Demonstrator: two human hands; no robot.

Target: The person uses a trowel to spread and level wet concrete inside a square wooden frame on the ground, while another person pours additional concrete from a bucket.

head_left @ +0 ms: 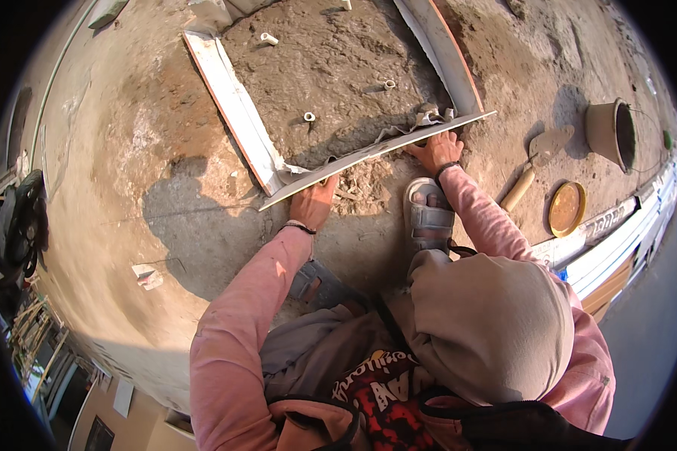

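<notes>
A long thin board [372, 152] closes the near side of a frame around wet grey concrete [331, 60]. My left hand [314, 204] grips this board near its left end, with the fingertips hidden under its edge. Closer to the right end, my right hand [438, 152] is closed on the same board, fingers over its near face and top edge. Crumpled sheeting [429, 117] pokes out behind the board beside my right hand. The left side board [229, 113] and right side board [450, 60] run away from me. Several short white pipe stubs [309, 117] stand in the concrete.
A trowel [552, 145] with a wooden handle lies on the ground to the right. Beyond it are a bucket [603, 134] and a round yellowish dish [566, 209]. Long planks [617, 263] lie at far right. My sandalled foot [429, 218] is just below the board.
</notes>
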